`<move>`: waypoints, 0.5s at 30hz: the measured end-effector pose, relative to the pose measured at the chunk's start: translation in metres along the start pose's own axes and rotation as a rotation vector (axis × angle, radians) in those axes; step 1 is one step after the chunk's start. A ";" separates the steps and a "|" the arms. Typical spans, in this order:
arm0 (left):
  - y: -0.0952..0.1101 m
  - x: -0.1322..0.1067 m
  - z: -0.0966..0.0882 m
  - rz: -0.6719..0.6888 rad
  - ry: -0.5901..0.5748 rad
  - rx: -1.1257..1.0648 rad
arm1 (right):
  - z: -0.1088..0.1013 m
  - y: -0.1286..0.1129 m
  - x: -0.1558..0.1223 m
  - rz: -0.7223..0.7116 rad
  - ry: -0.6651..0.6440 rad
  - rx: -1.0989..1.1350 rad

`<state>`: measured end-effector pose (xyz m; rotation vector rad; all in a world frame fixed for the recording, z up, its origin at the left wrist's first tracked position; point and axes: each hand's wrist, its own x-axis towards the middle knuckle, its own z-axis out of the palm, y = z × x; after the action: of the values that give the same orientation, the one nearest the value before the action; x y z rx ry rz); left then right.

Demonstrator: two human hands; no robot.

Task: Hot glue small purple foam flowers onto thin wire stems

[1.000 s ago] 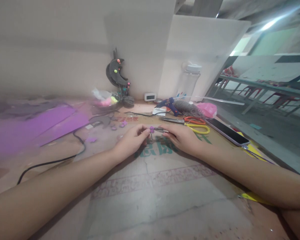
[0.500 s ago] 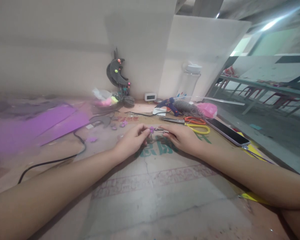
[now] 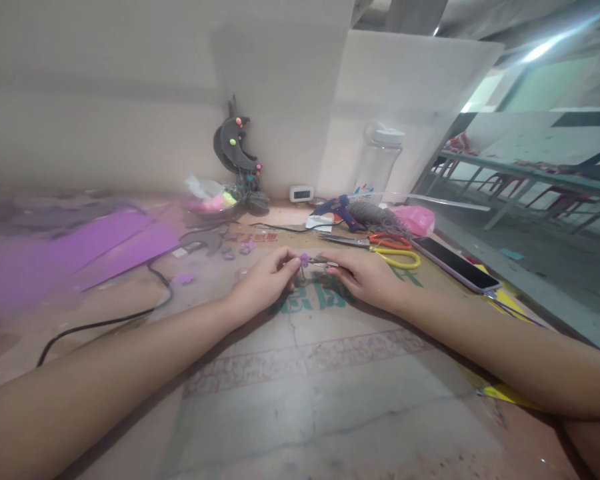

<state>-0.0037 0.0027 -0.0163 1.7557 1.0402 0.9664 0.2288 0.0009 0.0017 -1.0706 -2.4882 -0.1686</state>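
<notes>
The flower (image 3: 305,259) is small and purple, with an uneven edge. It is at the fingertips of the left hand (image 3: 271,275), which pinches it. The tweezers (image 3: 324,262) are thin and look metallic; the right hand (image 3: 365,277) holds them nearly level, and their tips reach to the flower, between both hands. Finer details are too small to tell.

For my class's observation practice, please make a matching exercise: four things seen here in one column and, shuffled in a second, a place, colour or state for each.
Column one
1. purple flower
2. scissors
3. glue gun
4. phone

Column two
A. lying screen up
B. dark blue
C. at the thumb of the left hand
D. handles orange and yellow

Right pairs: 1-C, 2-D, 3-B, 4-A
</notes>
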 end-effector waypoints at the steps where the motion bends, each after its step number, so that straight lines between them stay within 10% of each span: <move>1: 0.001 0.000 0.000 -0.001 -0.002 0.002 | 0.000 0.000 0.000 0.003 -0.008 0.000; 15: -0.002 0.002 0.001 -0.014 -0.020 -0.033 | 0.004 0.003 -0.002 0.033 -0.018 0.019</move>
<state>-0.0026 0.0043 -0.0177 1.7253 1.0168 0.9510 0.2310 0.0029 -0.0025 -1.1091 -2.4811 -0.1259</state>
